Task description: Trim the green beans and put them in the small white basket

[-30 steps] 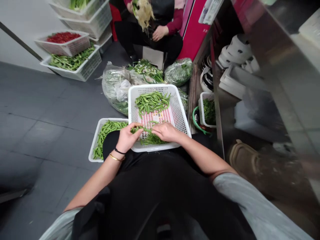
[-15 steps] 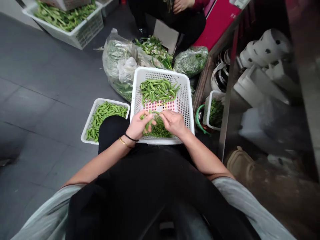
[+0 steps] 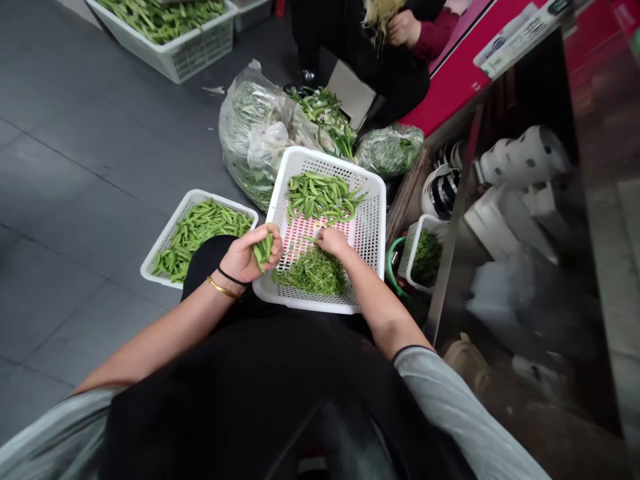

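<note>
Dark grey tiles [image 3: 95,207] cover the floor, with plastic bags of greens [image 3: 253,113] lying beyond the person's knees and a co-worker's hand [image 3: 404,29] near pale roots [image 3: 383,12] at the top. Both of the person's forearms reach forward from short grey sleeves [image 3: 445,380], and the two hands are apart. At the near left corner of a white perforated basket [image 3: 315,307], the left hand [image 3: 245,259] is turned partly palm up, its fingers curled around a few green pods [image 3: 262,251]; a black band [image 3: 233,277] and a gold bracelet [image 3: 223,288] circle that wrist. Over the basket's middle, the right hand [image 3: 333,241] points down and inward, fingertips bunched beside a single small pod [image 3: 309,239]; whether they grip it cannot be told. The held pods are plump, smooth and bright green, bundled lengthwise, their ends showing past the fingers. Similar slender, slightly curved pods form a loose pile [image 3: 323,198] at the basket's far end, while a tangle of thin, stringy green trimmings [image 3: 315,272] fills the near end, the patterned bottom showing between. Left of the person's knee, a second white basket [image 3: 169,229] on the floor holds more pods [image 3: 203,233].
</note>
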`<state>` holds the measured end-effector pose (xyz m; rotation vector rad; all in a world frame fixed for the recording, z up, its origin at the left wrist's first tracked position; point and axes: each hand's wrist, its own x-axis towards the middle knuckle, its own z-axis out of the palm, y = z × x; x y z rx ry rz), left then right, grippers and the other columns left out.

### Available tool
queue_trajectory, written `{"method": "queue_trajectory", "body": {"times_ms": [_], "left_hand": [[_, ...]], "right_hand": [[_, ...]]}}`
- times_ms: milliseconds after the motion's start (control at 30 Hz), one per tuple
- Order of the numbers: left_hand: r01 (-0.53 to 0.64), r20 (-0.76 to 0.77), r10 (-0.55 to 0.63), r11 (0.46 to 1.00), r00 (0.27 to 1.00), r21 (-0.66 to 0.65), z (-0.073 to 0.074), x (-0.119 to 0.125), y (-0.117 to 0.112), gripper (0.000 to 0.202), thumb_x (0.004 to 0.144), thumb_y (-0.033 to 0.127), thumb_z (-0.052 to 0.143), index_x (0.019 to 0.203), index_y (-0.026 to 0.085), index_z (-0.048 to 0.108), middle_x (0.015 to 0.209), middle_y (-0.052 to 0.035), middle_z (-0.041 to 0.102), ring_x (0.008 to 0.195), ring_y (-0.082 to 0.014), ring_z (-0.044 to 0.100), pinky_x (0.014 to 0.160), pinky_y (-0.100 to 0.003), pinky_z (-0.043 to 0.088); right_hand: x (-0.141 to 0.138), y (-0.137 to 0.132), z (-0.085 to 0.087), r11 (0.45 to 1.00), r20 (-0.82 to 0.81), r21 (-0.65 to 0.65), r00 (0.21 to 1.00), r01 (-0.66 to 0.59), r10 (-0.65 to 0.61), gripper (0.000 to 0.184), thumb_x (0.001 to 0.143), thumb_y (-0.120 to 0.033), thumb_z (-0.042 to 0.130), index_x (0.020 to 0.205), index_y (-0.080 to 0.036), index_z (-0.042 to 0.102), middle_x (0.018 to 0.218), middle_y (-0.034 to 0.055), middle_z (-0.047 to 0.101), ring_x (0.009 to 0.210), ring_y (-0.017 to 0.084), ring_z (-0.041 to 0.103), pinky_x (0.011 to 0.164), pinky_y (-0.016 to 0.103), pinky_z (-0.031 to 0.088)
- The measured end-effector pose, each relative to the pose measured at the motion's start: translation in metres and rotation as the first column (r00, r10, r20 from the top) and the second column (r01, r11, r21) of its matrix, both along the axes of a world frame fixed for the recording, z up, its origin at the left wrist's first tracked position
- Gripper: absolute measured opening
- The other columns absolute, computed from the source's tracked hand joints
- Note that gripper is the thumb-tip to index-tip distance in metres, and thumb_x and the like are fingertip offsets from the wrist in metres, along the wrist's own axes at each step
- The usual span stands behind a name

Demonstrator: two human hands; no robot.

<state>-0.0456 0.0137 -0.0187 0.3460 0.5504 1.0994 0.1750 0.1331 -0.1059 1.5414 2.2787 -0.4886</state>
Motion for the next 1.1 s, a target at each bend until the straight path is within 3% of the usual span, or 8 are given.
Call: {"method": "queue_trajectory", "body": {"times_ms": [300, 533, 633, 767, 867, 967, 1033, 1100], "left_hand": [[0.053, -0.216, -0.068, 0.996, 0.974, -0.073, 0.003, 0.020, -0.011, 0.026, 0.065, 0.021, 0.073, 0.059, 0.015, 0.049, 0.043, 0.0046, 0.046, 0.031, -0.0057, 0.037, 0.027, -0.015, 0.024], [-0.039, -0.588, -0.041, 0.992, 0.807, -0.122, 0.005, 0.027, -0.022, 0.026, 0.061, 0.028, 0.078, 0.074, 0.011, 0.063, 0.054, -0.0013, 0.059, 0.032, -0.0061, 0.045, 0.027, -0.015, 0.026], [-0.114, -0.713, 0.037, 0.992, 0.700, -0.060, 0.002, 0.035, -0.020, 0.033, 0.060, 0.030, 0.079, 0.082, 0.011, 0.065, 0.052, -0.0006, 0.059, 0.033, -0.0082, 0.048, 0.027, -0.015, 0.028], [-0.075, -0.725, 0.133, 0.991, 0.676, 0.112, 0.001, 0.042, -0.019, 0.031, 0.062, 0.033, 0.078, 0.082, 0.014, 0.063, 0.047, 0.0019, 0.056, 0.036, -0.0099, 0.052, 0.030, -0.016, 0.033], [-0.015, -0.706, 0.154, 0.980, 0.691, 0.199, 0.004, 0.042, -0.022, 0.029, 0.063, 0.033, 0.078, 0.077, 0.015, 0.060, 0.047, 0.0022, 0.056, 0.037, -0.0088, 0.051, 0.032, -0.015, 0.035], [-0.047, -0.640, 0.138, 0.986, 0.756, 0.158, 0.009, 0.042, -0.028, 0.031, 0.063, 0.034, 0.078, 0.070, 0.016, 0.053, 0.042, 0.0043, 0.052, 0.032, -0.0065, 0.045, 0.031, -0.014, 0.031], [-0.079, -0.565, 0.122, 0.992, 0.816, 0.100, 0.012, 0.043, -0.030, 0.035, 0.062, 0.035, 0.078, 0.068, 0.016, 0.049, 0.041, 0.0049, 0.051, 0.031, -0.0062, 0.042, 0.029, -0.015, 0.028], [-0.087, -0.496, 0.098, 0.995, 0.863, 0.046, 0.013, 0.043, -0.031, 0.038, 0.060, 0.036, 0.080, 0.067, 0.017, 0.047, 0.041, 0.0049, 0.051, 0.030, -0.0064, 0.042, 0.028, -0.015, 0.027]], "right_hand": [[0.010, -0.006, 0.003, 0.996, -0.099, 0.018, 0.992, 0.083, -0.081, 0.023, 0.082, -0.032, 0.057, 0.098, -0.016, 0.062, 0.109, 0.0105, 0.064, 0.095, 0.019, 0.059, 0.078, 0.025, 0.042], [-0.004, -0.025, 0.047, 0.994, -0.328, -0.004, 0.939, 0.108, -0.103, 0.015, 0.086, -0.030, 0.051, 0.085, -0.016, 0.055, 0.085, 0.0046, 0.067, 0.069, 0.010, 0.060, 0.061, 0.020, 0.042], [-0.005, -0.059, 0.066, 0.953, -0.647, -0.283, 0.713, 0.104, -0.270, 0.022, 0.085, -0.040, 0.050, 0.085, -0.018, 0.049, 0.065, -0.0038, 0.060, 0.045, 0.006, 0.050, 0.043, 0.018, 0.036], [-0.008, -0.102, 0.074, 0.676, -0.687, -0.727, 0.139, -0.123, -0.713, 0.041, 0.070, -0.052, 0.066, 0.081, -0.020, 0.043, 0.050, -0.0110, 0.042, 0.034, 0.004, 0.036, 0.033, 0.016, 0.025], [-0.010, -0.119, 0.076, 0.560, -0.585, -0.802, 0.081, -0.208, -0.807, 0.043, 0.068, -0.051, 0.068, 0.079, -0.022, 0.039, 0.050, -0.0122, 0.036, 0.035, 0.004, 0.033, 0.033, 0.015, 0.025], [-0.011, -0.128, 0.081, 0.704, -0.707, -0.703, 0.212, -0.101, -0.675, 0.036, 0.080, -0.055, 0.054, 0.079, -0.021, 0.041, 0.053, -0.0086, 0.043, 0.038, 0.007, 0.042, 0.038, 0.019, 0.035], [-0.012, -0.133, 0.087, 0.904, -0.832, -0.428, 0.393, -0.005, -0.392, 0.030, 0.087, -0.049, 0.044, 0.081, -0.020, 0.045, 0.061, -0.0036, 0.051, 0.049, 0.010, 0.051, 0.048, 0.023, 0.042], [-0.013, -0.136, 0.094, 1.000, -0.818, -0.031, 0.574, -0.005, -0.023, 0.024, 0.091, -0.039, 0.041, 0.080, -0.019, 0.047, 0.071, 0.0016, 0.056, 0.064, 0.013, 0.055, 0.062, 0.025, 0.044]]}}
